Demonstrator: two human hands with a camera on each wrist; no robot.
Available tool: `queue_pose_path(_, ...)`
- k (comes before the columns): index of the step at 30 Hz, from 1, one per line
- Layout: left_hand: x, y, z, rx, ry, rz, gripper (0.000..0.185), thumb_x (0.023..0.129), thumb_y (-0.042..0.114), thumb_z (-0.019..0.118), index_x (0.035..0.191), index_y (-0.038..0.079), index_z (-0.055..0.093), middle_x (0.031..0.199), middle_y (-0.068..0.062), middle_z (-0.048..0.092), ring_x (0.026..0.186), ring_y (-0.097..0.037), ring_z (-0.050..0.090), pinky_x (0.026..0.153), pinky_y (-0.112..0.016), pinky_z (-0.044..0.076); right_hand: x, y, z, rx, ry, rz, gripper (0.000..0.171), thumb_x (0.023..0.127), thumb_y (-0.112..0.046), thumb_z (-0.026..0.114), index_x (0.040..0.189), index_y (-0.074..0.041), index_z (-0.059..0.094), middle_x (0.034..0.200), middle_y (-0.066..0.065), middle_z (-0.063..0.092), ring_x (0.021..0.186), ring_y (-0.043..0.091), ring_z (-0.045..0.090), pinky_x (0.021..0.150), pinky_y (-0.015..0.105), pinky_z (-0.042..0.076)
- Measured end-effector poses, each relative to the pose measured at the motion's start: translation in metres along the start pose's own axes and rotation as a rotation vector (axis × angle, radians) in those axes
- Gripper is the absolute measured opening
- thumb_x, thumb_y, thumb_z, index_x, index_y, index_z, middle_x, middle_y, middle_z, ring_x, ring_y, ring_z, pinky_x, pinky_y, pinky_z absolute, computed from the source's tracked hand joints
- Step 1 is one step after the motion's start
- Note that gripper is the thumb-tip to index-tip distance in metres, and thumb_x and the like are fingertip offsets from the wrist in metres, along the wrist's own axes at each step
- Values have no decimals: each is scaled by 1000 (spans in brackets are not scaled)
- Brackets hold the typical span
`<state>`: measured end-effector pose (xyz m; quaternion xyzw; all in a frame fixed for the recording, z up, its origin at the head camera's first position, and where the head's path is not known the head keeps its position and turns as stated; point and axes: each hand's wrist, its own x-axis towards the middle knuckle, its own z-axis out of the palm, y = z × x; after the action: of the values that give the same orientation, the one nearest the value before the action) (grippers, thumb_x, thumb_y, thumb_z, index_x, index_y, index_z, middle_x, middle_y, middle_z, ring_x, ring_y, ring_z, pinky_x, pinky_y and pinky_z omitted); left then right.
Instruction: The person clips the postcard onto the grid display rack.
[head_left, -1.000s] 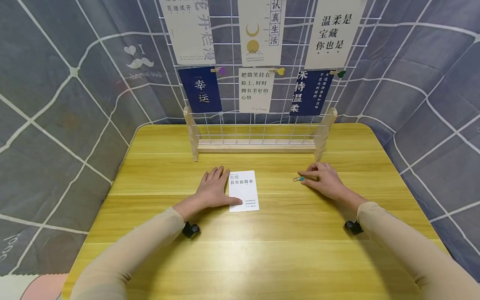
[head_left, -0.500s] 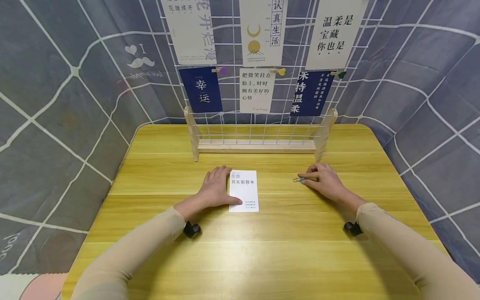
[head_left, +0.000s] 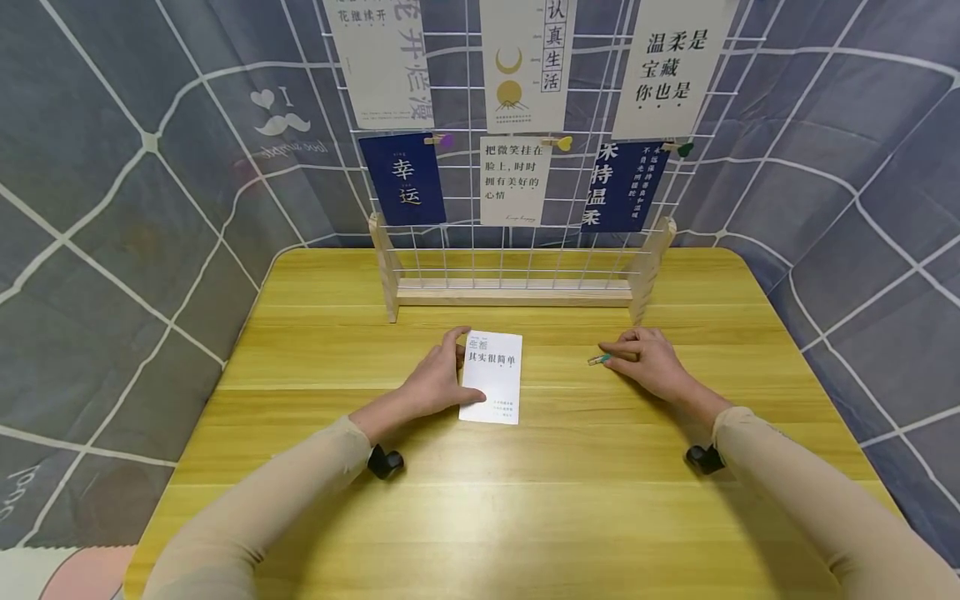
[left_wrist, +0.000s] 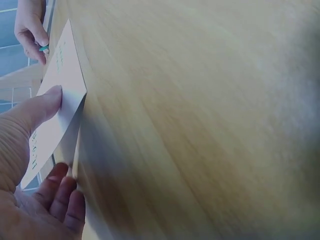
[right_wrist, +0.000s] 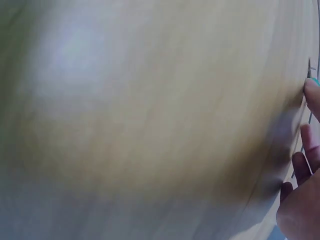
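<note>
My left hand (head_left: 435, 383) holds a white card (head_left: 495, 379) with dark printed characters at its left edge, thumb on the printed face and fingers at its back. In the left wrist view the card (left_wrist: 70, 75) leans at an angle to the tabletop, one long edge raised. Off to the right, my right hand (head_left: 651, 363) pinches a small wooden clothespin (head_left: 597, 360) with a teal decoration between thumb and fingers, low over the table. Only the tip of the clothespin shows in the right wrist view, beside the thumb (right_wrist: 313, 95).
A white wire grid rack on a wooden base (head_left: 517, 293) stands at the table's back. Postcards hang on it, among them a blue card (head_left: 402, 179) and a white card (head_left: 512, 182), clipped by heart clothespins. Black wrist devices (head_left: 386, 461) sit below both wrists.
The left fingers have slid behind the card, and its far edge has lifted and tilted slightly to the right. The right hand with the clothespin has hardly moved.
</note>
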<state>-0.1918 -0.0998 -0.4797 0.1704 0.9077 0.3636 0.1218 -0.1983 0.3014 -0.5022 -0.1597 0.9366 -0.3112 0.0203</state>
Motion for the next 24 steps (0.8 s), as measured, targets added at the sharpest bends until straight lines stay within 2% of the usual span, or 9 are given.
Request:
queue_pose_path(4, 0, -1, -1, -67, -25, -19, 119, 76, 17, 93, 160, 11, 10, 114, -5, 63, 89, -18, 61, 78, -34, 49, -3, 0, 1, -71, 10, -32, 40, 99, -28, 71, 135, -11, 68, 122, 14, 56, 110, 34, 43, 89, 49, 35)
queue_pose_path(8, -1, -1, -1, -66, -37, -48, 119, 78, 18, 92, 161, 13, 6, 104, -4, 60, 76, -18, 59, 66, -31, 46, -6, 0, 2, -151, 17, -57, 40, 101, -29, 68, 137, -13, 66, 123, 13, 55, 113, 34, 44, 91, 52, 38)
queue_pose_path(13, -1, -1, -2, -88, -50, -54, 120, 80, 16, 90, 162, 13, 3, 104, -4, 61, 77, -18, 60, 66, -31, 46, -8, -1, 4, -178, 38, -72, 40, 101, -29, 67, 137, -12, 67, 121, 12, 55, 113, 35, 45, 91, 53, 38)
queue_pose_path(24, 0, 0, -1, -75, -57, -76, 124, 82, 17, 89, 164, 11, -4, 101, -4, 63, 75, -19, 59, 64, -31, 45, -7, -1, 7, -141, 75, -70, 33, 99, -23, 70, 130, -11, 72, 118, 12, 56, 113, 35, 44, 93, 53, 37)
